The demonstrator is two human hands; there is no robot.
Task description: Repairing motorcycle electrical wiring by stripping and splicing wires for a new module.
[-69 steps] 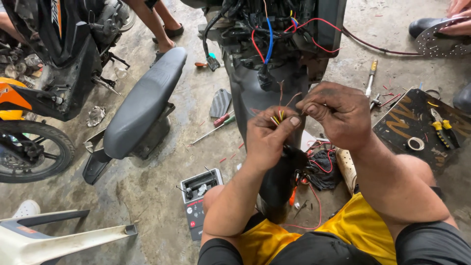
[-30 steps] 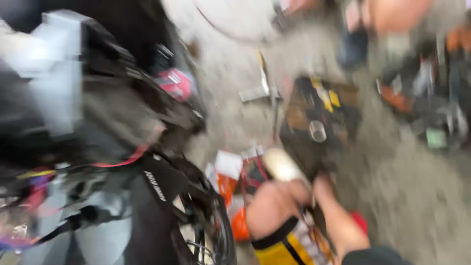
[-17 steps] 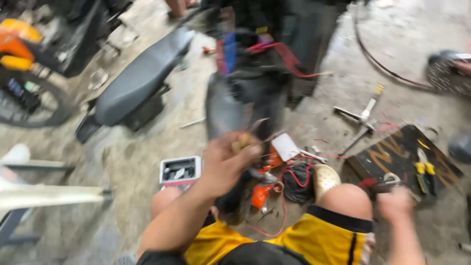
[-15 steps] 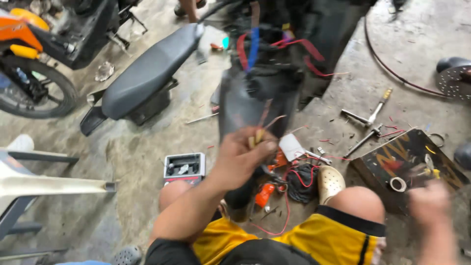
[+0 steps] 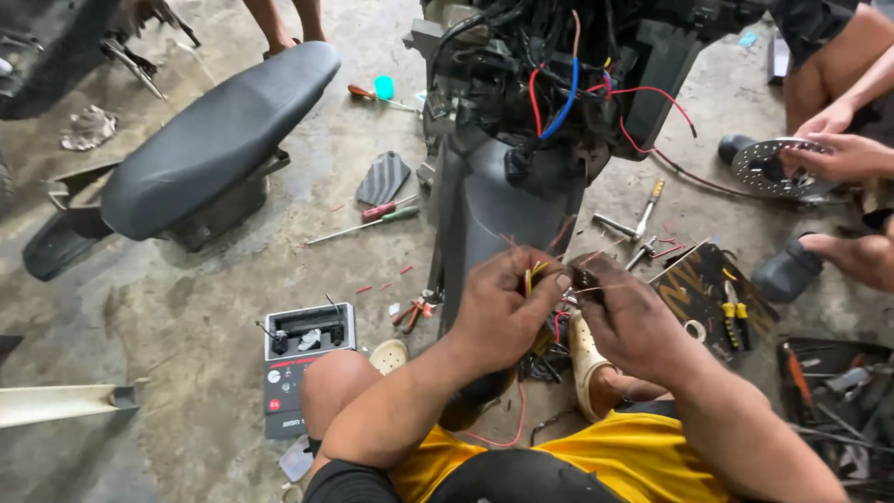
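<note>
While both our hands meet low in front of the stripped scooter body (image 5: 507, 200), the thin wires (image 5: 533, 272) sit pinched between them, yellow ends poking up. Left hand (image 5: 503, 307) is curled closed around the bundle, likely to steady it; right hand (image 5: 626, 312) closes fingertips on a single strand, probably to work its end. Loose red and blue wiring (image 5: 559, 98) hangs from the frame above. On the concrete floor (image 5: 186, 307): a black tester box (image 5: 303, 335) by our left knee, screwdrivers (image 5: 368, 222) toward the detached seat (image 5: 214, 140), pliers (image 5: 736, 312) on a dark tray at right. Another person's hands hold a brake disc (image 5: 768, 168) near the floor's right edge.
</note>
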